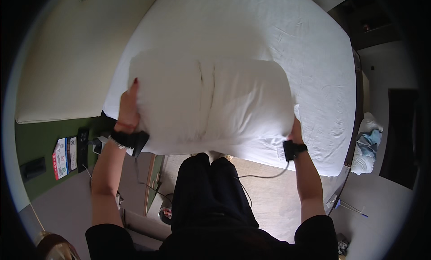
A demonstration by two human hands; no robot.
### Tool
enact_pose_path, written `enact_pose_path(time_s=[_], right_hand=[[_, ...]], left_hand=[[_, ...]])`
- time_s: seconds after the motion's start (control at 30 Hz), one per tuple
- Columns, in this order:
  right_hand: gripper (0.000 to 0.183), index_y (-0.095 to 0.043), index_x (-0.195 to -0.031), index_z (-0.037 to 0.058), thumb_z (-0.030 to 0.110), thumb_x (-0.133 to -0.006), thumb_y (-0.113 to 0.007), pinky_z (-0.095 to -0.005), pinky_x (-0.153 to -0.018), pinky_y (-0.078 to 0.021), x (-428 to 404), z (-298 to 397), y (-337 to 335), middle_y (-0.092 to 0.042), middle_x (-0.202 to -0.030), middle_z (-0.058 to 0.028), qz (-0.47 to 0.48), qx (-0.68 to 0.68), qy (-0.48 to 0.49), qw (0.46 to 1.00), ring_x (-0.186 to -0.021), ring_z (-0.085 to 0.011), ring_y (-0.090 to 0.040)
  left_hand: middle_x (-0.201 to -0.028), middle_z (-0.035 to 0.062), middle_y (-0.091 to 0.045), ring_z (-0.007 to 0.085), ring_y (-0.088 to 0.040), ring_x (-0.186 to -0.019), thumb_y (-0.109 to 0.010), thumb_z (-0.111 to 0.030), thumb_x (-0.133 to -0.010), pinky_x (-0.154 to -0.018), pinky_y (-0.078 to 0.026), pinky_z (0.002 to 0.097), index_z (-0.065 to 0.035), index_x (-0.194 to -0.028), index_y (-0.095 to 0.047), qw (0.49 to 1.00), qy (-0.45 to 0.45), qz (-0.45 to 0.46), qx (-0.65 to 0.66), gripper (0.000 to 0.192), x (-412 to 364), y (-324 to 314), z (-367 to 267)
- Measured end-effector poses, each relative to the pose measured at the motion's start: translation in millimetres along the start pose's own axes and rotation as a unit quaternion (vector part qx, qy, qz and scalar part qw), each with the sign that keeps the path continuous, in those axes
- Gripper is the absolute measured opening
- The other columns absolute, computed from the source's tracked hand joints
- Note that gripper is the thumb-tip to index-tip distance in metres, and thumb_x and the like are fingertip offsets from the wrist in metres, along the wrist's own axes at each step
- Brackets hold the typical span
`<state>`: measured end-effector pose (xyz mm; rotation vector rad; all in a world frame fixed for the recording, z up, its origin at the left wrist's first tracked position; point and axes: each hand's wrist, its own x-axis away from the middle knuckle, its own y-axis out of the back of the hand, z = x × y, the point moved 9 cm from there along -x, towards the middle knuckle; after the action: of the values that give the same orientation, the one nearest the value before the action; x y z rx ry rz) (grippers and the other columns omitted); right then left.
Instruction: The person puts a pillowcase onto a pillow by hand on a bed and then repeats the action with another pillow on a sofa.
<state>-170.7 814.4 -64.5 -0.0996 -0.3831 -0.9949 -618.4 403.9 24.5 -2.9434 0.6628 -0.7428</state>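
Between my hands is a plump white pillow (pixel 175 101), its two long sides running across in front of my body. Two thin brownish creases or lines cross its top near the middle. My left hand (pixel 129 108) grips the left end, thumb up along the side and the other fingers hidden. At the right end my right hand (pixel 296 131) holds the lower corner, mostly hidden by the cloth. Beneath and beyond the pillow lies a bed with a wrinkled white sheet (pixel 316 81). Whether the pillow touches the sheet, I cannot tell.
A padded cream headboard (pixel 77 64) rises on the left, above a green panel with a printed card (pixel 65 157). A waste bin (pixel 165 211) stands by my legs. Cables hang from both wrist devices. White and blue bedding (pixel 367 143) lies at the right, near a dark wall screen (pixel 399 138).
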Motion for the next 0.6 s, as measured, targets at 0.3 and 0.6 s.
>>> enact_pose_path(time_s=[0.3,0.6], right_hand=[[0.043,-0.062,-0.100,0.0076,0.046,-0.083,-0.055,-0.0326,-0.061,-0.0447,95.0,-116.7,140.5,-0.062,-0.082,-0.0054,-0.049,0.347,-0.285,0.892,-0.070,-0.0194,-0.057],[0.038,-0.058,-0.092,-0.0002,0.035,-0.078,-0.062,-0.0283,-0.078,-0.0416,86.8,-117.1,151.9,-0.058,-0.086,-0.0059,-0.084,0.140,-0.287,0.944,-0.078,-0.0136,-0.052]], left_hand=[[-0.114,0.0071,-0.058,0.0187,-0.055,-0.102,-0.050,-0.037,-0.089,-0.087,-0.044,0.0314,-0.0024,-0.121,-0.050,0.975,0.160,-0.048,-0.145,0.047,-90.8,135.2,186.3],[-0.117,0.0034,-0.053,0.0192,-0.046,-0.109,-0.044,-0.060,-0.084,-0.095,-0.032,0.0404,-0.0086,-0.119,-0.050,0.962,0.215,-0.050,-0.161,0.063,-124.0,100.2,167.8]])
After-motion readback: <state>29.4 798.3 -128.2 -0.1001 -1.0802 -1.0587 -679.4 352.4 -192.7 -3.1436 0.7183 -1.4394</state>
